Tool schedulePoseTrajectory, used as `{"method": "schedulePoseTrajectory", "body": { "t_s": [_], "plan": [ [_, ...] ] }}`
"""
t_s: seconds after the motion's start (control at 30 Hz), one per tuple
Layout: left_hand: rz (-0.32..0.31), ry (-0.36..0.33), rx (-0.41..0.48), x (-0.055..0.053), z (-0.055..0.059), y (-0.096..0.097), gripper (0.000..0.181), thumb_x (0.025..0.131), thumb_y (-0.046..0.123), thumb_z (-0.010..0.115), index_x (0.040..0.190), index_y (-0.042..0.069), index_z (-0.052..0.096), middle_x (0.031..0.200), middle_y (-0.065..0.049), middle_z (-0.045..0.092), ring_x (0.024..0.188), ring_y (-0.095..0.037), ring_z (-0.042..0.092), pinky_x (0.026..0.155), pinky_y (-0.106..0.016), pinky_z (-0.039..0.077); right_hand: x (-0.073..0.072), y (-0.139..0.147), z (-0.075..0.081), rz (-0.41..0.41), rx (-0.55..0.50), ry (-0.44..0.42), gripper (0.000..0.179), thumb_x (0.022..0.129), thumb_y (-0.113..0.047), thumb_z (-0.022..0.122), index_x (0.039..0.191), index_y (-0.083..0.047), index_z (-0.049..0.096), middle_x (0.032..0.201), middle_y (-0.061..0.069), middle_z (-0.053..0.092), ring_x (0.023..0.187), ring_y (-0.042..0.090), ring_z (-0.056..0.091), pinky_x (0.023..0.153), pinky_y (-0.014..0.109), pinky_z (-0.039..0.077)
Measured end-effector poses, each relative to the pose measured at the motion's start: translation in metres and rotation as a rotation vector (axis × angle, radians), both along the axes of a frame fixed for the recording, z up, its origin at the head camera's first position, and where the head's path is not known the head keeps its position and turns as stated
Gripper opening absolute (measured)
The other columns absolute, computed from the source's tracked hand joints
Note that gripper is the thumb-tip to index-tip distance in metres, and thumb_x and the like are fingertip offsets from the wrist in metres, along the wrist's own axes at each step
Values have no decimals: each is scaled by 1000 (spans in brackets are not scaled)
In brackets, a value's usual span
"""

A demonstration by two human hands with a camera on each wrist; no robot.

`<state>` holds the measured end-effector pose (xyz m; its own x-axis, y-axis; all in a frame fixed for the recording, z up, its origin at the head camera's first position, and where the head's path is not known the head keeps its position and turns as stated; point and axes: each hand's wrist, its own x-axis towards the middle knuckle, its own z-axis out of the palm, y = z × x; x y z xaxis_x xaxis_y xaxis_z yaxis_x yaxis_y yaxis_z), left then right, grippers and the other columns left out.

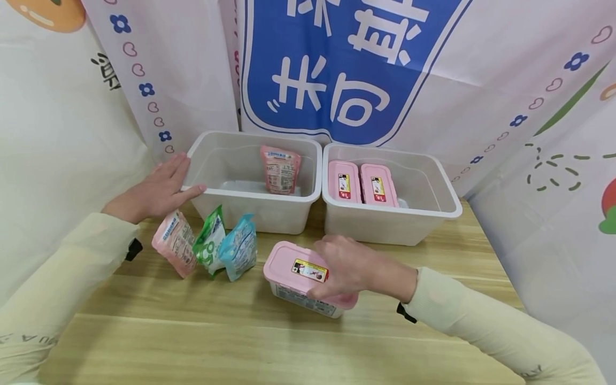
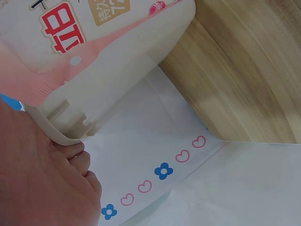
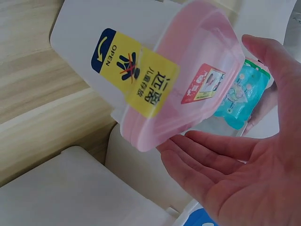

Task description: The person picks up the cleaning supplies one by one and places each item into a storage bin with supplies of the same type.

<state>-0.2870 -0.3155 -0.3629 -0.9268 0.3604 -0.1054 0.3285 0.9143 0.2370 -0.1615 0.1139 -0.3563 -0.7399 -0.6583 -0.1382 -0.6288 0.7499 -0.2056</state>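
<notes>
My right hand (image 1: 344,267) reaches across the pink lid of a white plastic tub (image 1: 284,262), gripping it with thumb at the near edge and fingers at the far one. In the right wrist view the tub (image 3: 117,66) shows a yellow "OPEN" seal. Fingers straight, my left hand (image 1: 156,190) rests on the left front corner of a grey bin (image 1: 250,214), thumb over its front rim. Under that hand stands a pink pouch (image 1: 178,243), beside a green pouch (image 1: 210,243) and a blue pouch (image 1: 239,248). Inside this bin is another pink pouch (image 1: 280,170).
A second grey bin (image 1: 375,224) stands to the right of the first, holding two pink-lidded tubs (image 1: 344,182) side by side. Behind both bins hangs a printed cloth (image 1: 192,69). The wooden table (image 1: 216,342) extends toward me.
</notes>
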Motion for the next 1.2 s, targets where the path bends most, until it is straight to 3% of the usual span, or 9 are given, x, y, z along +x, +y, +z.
{"method": "schedulePoseTrajectory", "body": {
  "t_s": [0.5,1.2],
  "plan": [
    [-2,-6,-10,-1,2,1,97,110,59,34,164,-9,-8,173,-29,-18,162,-49,-10,130,-71,0,1,-6,-6,-24,28,-26,68,72,-61,87,110,-8,68,94,1,63,82,12,59,67,24,54],
    [9,-12,13,0,1,0,98,109,62,34,164,-7,-8,173,-25,-21,163,-47,-13,130,-70,-2,1,-11,-16,-25,21,55,63,67,-58,86,100,-8,65,88,0,60,76,11,56,60,19,49]
  ]
}}
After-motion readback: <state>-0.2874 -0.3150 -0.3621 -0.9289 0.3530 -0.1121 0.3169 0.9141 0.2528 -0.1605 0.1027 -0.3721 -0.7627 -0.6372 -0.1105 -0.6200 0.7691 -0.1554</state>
